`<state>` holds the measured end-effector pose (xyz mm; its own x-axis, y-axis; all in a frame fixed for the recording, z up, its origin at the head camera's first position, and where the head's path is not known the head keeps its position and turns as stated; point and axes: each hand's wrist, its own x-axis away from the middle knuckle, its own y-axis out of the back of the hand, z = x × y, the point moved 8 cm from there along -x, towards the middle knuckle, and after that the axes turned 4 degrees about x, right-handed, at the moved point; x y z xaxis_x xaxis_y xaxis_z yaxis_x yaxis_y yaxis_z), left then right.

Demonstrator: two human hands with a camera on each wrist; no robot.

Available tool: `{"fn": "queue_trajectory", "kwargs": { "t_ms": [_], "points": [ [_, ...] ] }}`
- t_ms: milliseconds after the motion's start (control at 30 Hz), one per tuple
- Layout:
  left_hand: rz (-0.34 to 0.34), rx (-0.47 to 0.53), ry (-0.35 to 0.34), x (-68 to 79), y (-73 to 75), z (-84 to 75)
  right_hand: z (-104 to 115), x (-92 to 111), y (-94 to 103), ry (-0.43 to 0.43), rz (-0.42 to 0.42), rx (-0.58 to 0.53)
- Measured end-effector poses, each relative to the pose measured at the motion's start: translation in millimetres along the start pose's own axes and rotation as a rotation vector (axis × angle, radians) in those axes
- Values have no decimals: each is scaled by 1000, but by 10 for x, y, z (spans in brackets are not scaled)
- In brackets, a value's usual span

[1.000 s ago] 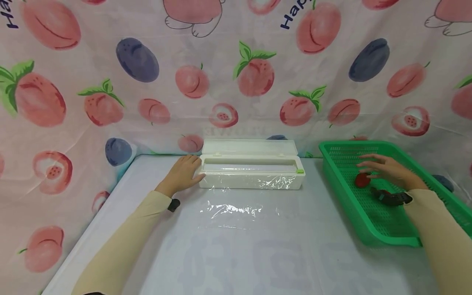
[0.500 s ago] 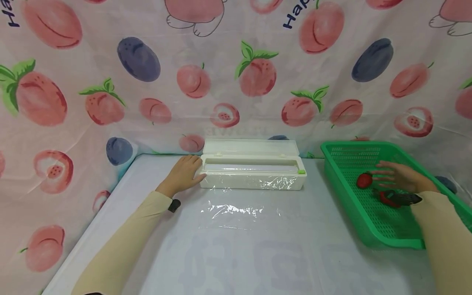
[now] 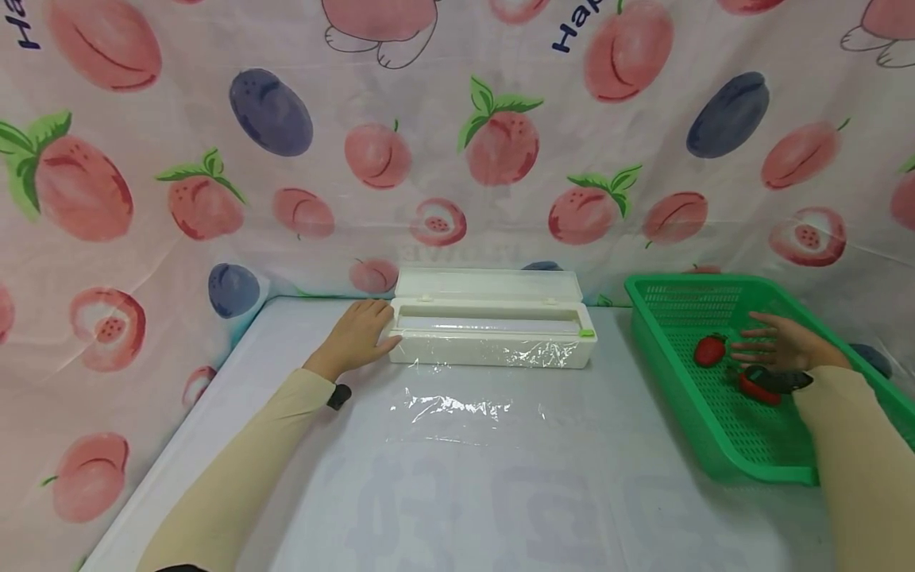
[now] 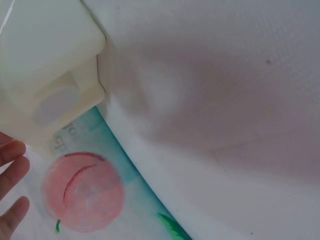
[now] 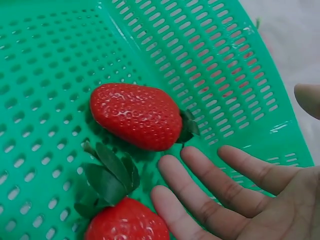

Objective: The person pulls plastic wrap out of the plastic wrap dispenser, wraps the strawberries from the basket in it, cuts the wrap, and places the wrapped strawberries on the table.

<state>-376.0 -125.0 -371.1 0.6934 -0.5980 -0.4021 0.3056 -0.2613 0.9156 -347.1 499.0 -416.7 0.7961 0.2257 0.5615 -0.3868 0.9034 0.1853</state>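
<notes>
My left hand (image 3: 353,334) rests at the left end of a white cling film dispenser (image 3: 493,352), whose clear lid (image 3: 486,284) is raised. In the left wrist view, only its fingertips (image 4: 14,172) show, next to the end of the box. Over the green plastic basket (image 3: 679,417), my right hand (image 3: 782,345) is spread with nothing in it. Two red strawberries with green leaves lie in the basket: one whole strawberry (image 5: 137,115) and a lower strawberry (image 5: 127,222), partly cut off by the frame. The right fingertips are close beside both; whether they touch the lower one I cannot tell.
A sheet of clear film (image 3: 450,407) stretches from the dispenser over the white tabletop (image 3: 457,508). A green cutter slider (image 3: 586,334) sits at the box's right end. Behind everything hangs a fruit-print cloth (image 3: 429,119).
My right hand has moved to the right within the basket and its fingers have turned, uncovering more of the strawberries. The left hand stays at the dispenser.
</notes>
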Motion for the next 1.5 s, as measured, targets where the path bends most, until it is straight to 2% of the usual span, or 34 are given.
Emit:
{"fn": "queue_trajectory", "kwargs": {
  "t_ms": [133,200,500,633,1000,1267,1500],
  "points": [
    [5,-3,0,-5,4,-2,-2,-45,-69,-16,32,106],
    [5,-3,-5,-8,6,-6,5,-69,-101,-23,27,120],
    [0,0,-7,-3,1,0,65,-248,-262,-11,68,79],
    [4,-1,-5,1,2,-2,84,-311,-337,2,56,41],
    [14,1,2,0,-14,8,175,-436,-605,3,107,48],
    [7,-9,-11,0,-17,3,238,-570,-764,37,136,203],
    [8,-11,-4,-1,-15,9,283,-643,-856,55,164,202]
  ]
}}
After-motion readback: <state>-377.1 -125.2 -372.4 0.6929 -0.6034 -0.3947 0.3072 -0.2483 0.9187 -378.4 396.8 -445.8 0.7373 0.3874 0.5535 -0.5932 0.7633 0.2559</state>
